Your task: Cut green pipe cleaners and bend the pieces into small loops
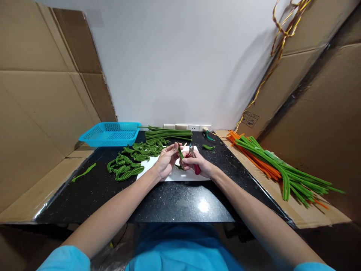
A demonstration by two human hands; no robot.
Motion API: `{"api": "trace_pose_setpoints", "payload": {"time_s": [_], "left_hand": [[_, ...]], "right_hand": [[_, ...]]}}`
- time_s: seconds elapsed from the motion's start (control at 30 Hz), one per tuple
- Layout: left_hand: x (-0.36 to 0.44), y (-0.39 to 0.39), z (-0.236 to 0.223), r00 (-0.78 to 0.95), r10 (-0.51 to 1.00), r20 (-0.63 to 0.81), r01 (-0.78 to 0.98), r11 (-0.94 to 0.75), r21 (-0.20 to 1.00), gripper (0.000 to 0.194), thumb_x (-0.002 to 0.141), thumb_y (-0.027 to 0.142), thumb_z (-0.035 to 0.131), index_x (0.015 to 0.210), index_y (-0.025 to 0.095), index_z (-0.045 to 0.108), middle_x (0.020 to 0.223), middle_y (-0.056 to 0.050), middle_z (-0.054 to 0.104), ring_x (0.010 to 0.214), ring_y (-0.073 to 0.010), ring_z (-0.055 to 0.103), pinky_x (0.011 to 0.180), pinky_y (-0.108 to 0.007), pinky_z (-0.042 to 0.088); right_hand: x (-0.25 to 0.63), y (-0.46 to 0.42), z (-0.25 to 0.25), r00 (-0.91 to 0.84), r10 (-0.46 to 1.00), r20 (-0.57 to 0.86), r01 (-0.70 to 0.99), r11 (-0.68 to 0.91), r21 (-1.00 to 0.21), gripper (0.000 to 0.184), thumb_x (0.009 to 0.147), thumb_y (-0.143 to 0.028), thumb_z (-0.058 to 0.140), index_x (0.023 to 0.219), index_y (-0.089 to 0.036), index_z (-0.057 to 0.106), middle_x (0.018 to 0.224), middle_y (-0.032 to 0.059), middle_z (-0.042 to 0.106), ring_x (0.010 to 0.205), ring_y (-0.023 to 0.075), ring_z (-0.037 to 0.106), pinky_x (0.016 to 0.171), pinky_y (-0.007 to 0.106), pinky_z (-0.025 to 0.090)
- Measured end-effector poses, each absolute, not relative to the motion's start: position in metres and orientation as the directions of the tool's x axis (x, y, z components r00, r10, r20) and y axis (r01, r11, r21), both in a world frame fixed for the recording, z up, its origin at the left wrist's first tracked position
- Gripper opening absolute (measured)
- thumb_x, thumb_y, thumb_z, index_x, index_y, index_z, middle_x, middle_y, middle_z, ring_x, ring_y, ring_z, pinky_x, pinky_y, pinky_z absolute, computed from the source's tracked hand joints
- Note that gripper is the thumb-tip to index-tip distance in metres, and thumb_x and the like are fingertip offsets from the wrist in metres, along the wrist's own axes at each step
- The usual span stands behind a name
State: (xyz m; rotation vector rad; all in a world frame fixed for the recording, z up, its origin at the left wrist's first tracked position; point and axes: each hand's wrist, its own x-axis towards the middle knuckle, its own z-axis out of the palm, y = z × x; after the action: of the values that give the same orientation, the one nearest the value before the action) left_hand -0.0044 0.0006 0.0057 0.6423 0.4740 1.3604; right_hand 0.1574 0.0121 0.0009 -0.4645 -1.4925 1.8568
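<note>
Above a white sheet (pixel 186 177), my two hands are close together. My left hand (pixel 166 161) pinches a dark green pipe cleaner (pixel 180 152) between thumb and fingers. My right hand (pixel 200 164) is closed around small pliers (pixel 191 149) with red handles, their metal jaws pointing up and away from me. Its thumb and fingertips also touch the lower end of the pipe cleaner. To the left lies a pile of green pipe cleaners bent into leaf-shaped loops (pixel 124 169). One more loop (pixel 208 147) lies apart on the right.
Straight dark green pipe cleaners (pixel 169 134) lie at the back by the wall sockets (pixel 194 128). A blue plastic basket (pixel 109 143) stands back left. Light green stems (pixel 270 162) and orange stems (pixel 262 164) lie on cardboard at right. Cardboard walls (pixel 42 94) flank the black table.
</note>
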Motion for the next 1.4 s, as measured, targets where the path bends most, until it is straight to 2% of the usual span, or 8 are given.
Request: {"api": "trace_pose_setpoints", "payload": {"time_s": [0.2, 0.53, 0.87, 1.0, 1.2, 1.4], "left_hand": [[-0.005, 0.0, 0.008, 0.142, 0.989, 0.05, -0.711, 0.067, 0.7, 0.043, 0.051, 0.033, 0.099, 0.08, 0.01, 0.076, 0.075, -0.002, 0.073, 0.061, -0.0084, 0.063, 0.065, -0.022, 0.051], [-0.006, -0.003, 0.012, 0.125, 0.991, 0.037, -0.675, 0.058, 0.736, 0.04, 0.053, 0.032, 0.098, 0.078, 0.011, 0.076, 0.074, -0.002, 0.072, 0.054, -0.0057, 0.056, 0.058, -0.02, 0.045], [-0.006, -0.002, 0.012, 0.092, 0.995, 0.024, -0.663, 0.043, 0.747, 0.039, 0.054, 0.034, 0.098, 0.079, 0.012, 0.077, 0.076, -0.004, 0.073, 0.058, -0.0069, 0.058, 0.06, -0.021, 0.045], [-0.007, 0.002, 0.007, 0.09, 0.994, 0.058, -0.611, 0.009, 0.791, 0.039, 0.061, 0.04, 0.094, 0.086, 0.014, 0.079, 0.083, -0.005, 0.074, 0.062, -0.0072, 0.059, 0.061, -0.021, 0.043], [-0.011, 0.009, 0.001, 0.112, 0.981, 0.161, -0.392, -0.105, 0.914, 0.042, 0.067, 0.042, 0.09, 0.094, 0.012, 0.08, 0.089, -0.009, 0.074, 0.062, -0.0076, 0.053, 0.054, -0.021, 0.033], [-0.011, 0.01, 0.003, 0.072, 0.982, 0.173, -0.403, -0.13, 0.906, 0.032, 0.074, 0.04, 0.084, 0.088, 0.012, 0.078, 0.083, -0.006, 0.071, 0.061, -0.0075, 0.05, 0.053, -0.02, 0.033]], "right_hand": [[0.158, 0.012, 0.002, -0.695, 0.705, 0.145, -0.28, -0.08, -0.957, 0.031, 0.075, -0.029, 0.083, 0.073, -0.017, 0.055, 0.065, -0.0008, 0.052, 0.06, 0.0109, 0.045, 0.053, 0.022, 0.03], [0.158, 0.013, 0.001, -0.704, 0.694, 0.152, -0.27, -0.064, -0.961, 0.031, 0.075, -0.027, 0.083, 0.073, -0.017, 0.054, 0.064, -0.0017, 0.051, 0.059, 0.0106, 0.044, 0.053, 0.023, 0.028], [0.158, 0.011, 0.004, -0.679, 0.722, 0.132, -0.242, -0.05, -0.969, 0.031, 0.074, -0.029, 0.084, 0.073, -0.017, 0.054, 0.062, -0.0023, 0.051, 0.059, 0.0106, 0.044, 0.053, 0.023, 0.03], [0.157, 0.013, 0.002, -0.645, 0.753, 0.128, -0.238, -0.038, -0.971, 0.031, 0.073, -0.029, 0.084, 0.072, -0.017, 0.056, 0.063, -0.0023, 0.051, 0.059, 0.0105, 0.043, 0.053, 0.023, 0.03], [0.154, 0.016, -0.001, -0.498, 0.858, 0.121, -0.224, 0.007, -0.975, 0.033, 0.068, -0.031, 0.086, 0.071, -0.017, 0.056, 0.065, -0.0034, 0.048, 0.059, 0.0099, 0.04, 0.051, 0.022, 0.028], [0.153, 0.022, -0.005, -0.43, 0.89, 0.148, -0.126, 0.103, -0.987, 0.025, 0.073, -0.037, 0.078, 0.076, -0.017, 0.062, 0.06, -0.0041, 0.048, 0.053, 0.0093, 0.036, 0.048, 0.023, 0.025]]}}
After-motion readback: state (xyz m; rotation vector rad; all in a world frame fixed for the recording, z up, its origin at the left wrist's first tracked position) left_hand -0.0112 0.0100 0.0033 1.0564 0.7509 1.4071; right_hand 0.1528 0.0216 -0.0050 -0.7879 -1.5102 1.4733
